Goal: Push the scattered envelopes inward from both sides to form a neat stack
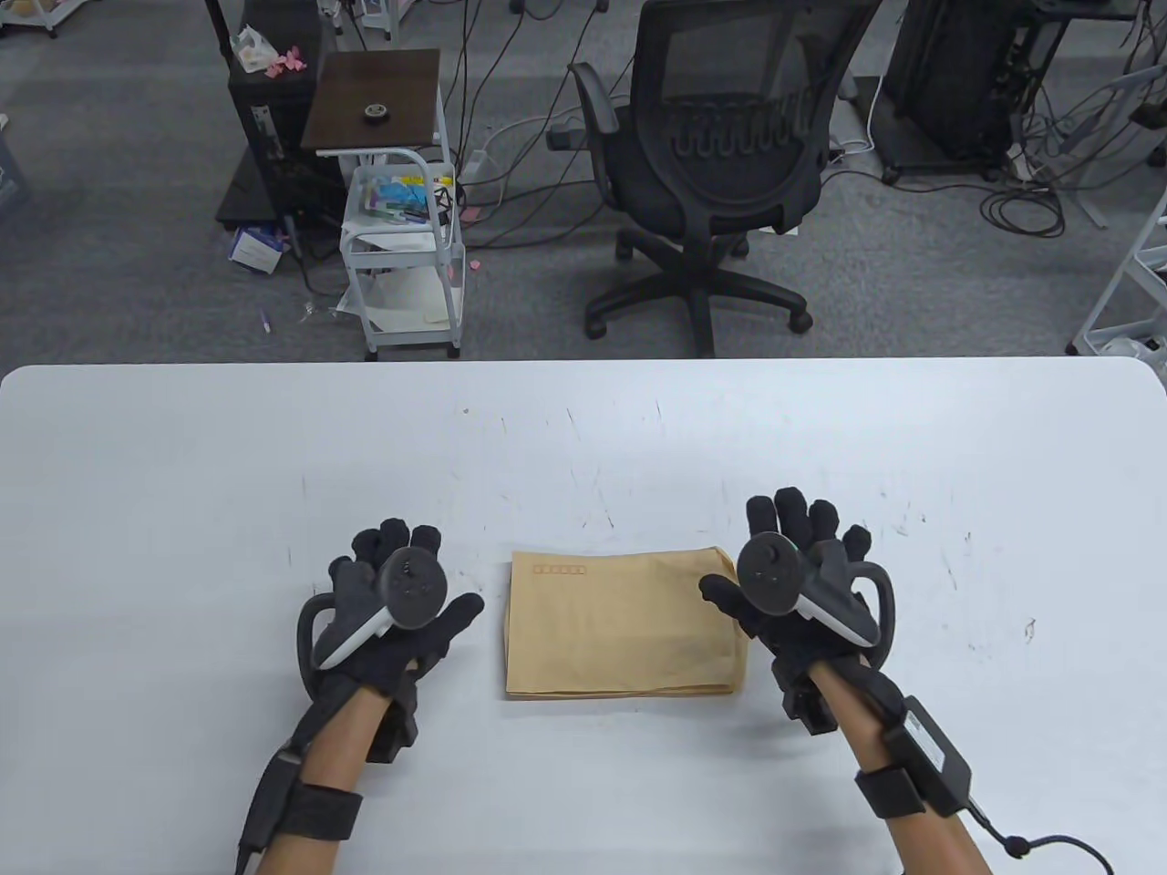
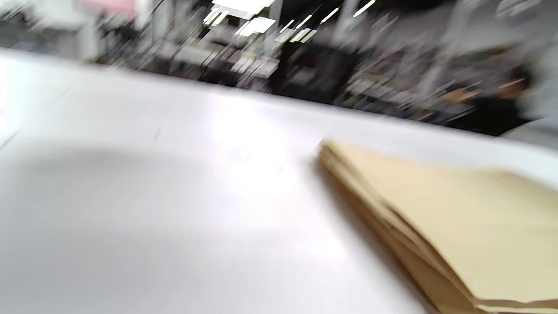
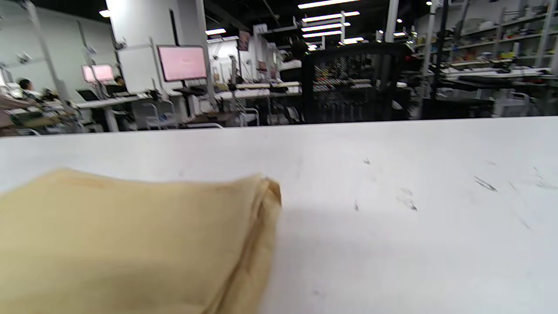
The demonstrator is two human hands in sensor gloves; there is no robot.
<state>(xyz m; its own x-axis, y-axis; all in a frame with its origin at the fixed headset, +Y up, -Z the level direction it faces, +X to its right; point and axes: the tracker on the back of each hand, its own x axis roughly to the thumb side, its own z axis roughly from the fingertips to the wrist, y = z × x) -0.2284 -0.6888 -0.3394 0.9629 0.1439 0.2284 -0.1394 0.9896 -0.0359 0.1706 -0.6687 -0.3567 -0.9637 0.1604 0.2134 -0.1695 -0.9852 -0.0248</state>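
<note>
Wide white counter (image 1: 273, 456), scuffed with small dark marks. Near its front middle, brown envelopes (image 1: 622, 624) already gathered into one pile, between the two hands. Edges not quite flush: layers fan a little at the near right corner in the table view, and the left wrist view, though blurred, shows several edges stepped along the pile's side.

Left hand (image 1: 397, 606) just beside the pile's left edge, fingers spread, apparently not touching, holding nothing. Right hand (image 1: 789, 570) at the right edge, fingers spread, thumb over or against the far right corner; true contact hard to judge.

Probably the closing squeeze. Best done with palms upright and flat against the short sides, both pressing inward evenly and low to the counter, so no envelope rides up or buckles. Gentle pressure only; thin paper likely bows under force. Then a tap on the long sides to square the stepped layers.

Writing: only a row of small red boxes printed at the top envelope's far left corner; no legible words or brands.
</note>
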